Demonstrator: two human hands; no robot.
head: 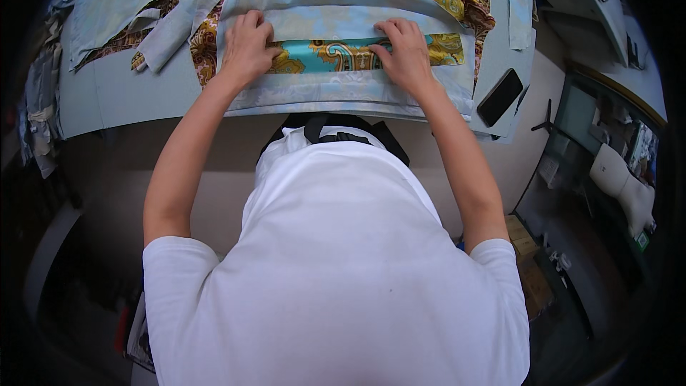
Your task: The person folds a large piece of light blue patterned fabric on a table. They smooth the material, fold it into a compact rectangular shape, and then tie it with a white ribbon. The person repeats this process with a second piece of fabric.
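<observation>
A patterned fabric strip, turquoise and gold with paisley, lies crosswise on pale blue fabric in front of me. Near the strip's left end rests my left hand, its thumb over the strip and its bent fingers on the pale cloth beyond. My right hand lies across the strip closer to its right end, thumb and forefinger spread apart on the cloth. Both hands press from above, and their palms hide parts of the strip. Brown-and-gold patterned cloth shows beside the left hand.
The pale worktable carries more printed fabric and a narrow pale strip. A black phone lies near its right front corner. Cloth hangs off the left side. A white dress form stands right.
</observation>
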